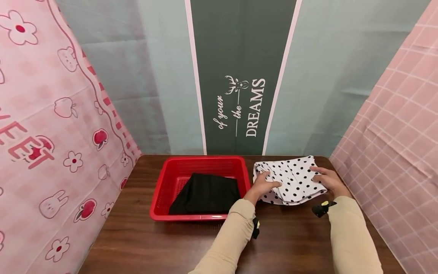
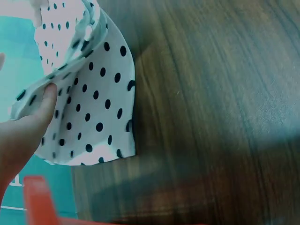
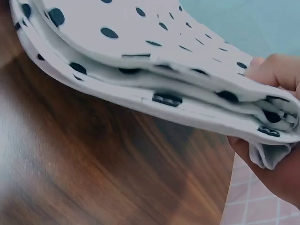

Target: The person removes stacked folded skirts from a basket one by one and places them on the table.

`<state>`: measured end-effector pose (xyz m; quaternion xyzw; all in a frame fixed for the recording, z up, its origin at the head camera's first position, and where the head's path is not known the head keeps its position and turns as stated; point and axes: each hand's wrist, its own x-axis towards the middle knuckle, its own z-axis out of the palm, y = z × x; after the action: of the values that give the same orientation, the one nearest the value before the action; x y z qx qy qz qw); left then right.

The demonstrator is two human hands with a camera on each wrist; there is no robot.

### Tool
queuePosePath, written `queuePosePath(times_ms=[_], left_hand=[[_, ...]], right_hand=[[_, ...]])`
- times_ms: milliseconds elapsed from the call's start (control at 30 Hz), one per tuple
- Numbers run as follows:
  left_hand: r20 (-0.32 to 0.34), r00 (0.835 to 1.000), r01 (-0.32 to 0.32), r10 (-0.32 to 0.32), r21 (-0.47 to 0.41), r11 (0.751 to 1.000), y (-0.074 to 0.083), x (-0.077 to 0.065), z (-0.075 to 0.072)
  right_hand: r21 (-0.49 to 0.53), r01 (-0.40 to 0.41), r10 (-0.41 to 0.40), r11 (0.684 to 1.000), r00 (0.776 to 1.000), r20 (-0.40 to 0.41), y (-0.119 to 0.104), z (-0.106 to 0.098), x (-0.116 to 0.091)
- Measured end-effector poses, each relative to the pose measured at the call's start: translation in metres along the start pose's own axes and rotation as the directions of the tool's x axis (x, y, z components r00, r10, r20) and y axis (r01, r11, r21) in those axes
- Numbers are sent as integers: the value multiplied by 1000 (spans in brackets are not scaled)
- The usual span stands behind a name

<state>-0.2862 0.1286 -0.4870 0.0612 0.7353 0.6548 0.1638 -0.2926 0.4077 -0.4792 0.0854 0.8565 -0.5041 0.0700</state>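
Observation:
A folded white cloth with black dots (image 1: 295, 178) is at the right of the table, beside the red basket. My left hand (image 1: 262, 187) grips its left side, and in the left wrist view the thumb (image 2: 47, 101) presses on the upper layers while a lower layer hangs below. On the right side my right hand (image 1: 331, 182) holds the folded edge. Several stacked layers of the dotted cloth (image 3: 136, 51) show in the right wrist view, pinched between thumb and fingers, with part of the edge tilted above the wood.
The red plastic basket (image 1: 158, 198) stands left of the dotted cloth, and a folded black cloth (image 1: 207, 194) lies in it. The brown wooden table (image 1: 137, 243) ends at hanging curtains: pink on both sides, green (image 1: 239, 45) at the back.

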Motion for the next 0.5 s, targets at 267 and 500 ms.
queuePosePath(times_ms=[267, 500], left_hand=[[-11, 1000, 15, -15, 39, 999, -10, -1, 11], [0, 999, 43, -43, -2, 999, -12, 0, 10]], right_hand=[[-131, 87, -91, 988, 995, -31, -5, 18, 13], [-253, 85, -105, 964, 992, -66, -12, 25, 18]])
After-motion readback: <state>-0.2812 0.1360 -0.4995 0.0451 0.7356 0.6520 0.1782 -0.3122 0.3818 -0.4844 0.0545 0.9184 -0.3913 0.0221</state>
